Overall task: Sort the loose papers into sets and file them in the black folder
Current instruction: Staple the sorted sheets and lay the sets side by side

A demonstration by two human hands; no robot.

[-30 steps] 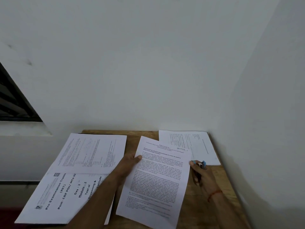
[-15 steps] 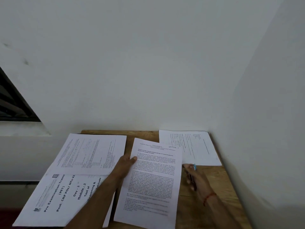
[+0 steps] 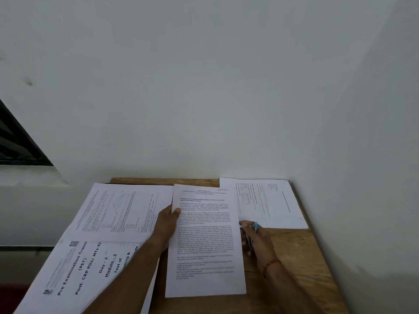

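Four lots of paper lay on our table [image 3: 294, 257]: the big title sheet [image 3: 74, 275] at our left, a printed page [image 3: 122, 211] over its far end, the text sheet [image 3: 204, 241] in the middle, and a corner page [image 3: 269, 202] far right. No black folder in sight. The text sheet looked light, limp and slippery, best taken by its side edges. Our left hand [image 3: 167, 223] pinched its left edge, thumb on top; our right hand [image 3: 256, 239] gripped a pen [image 3: 255, 226] at its right edge. A second earlier it sat tilted; now it had swung square.
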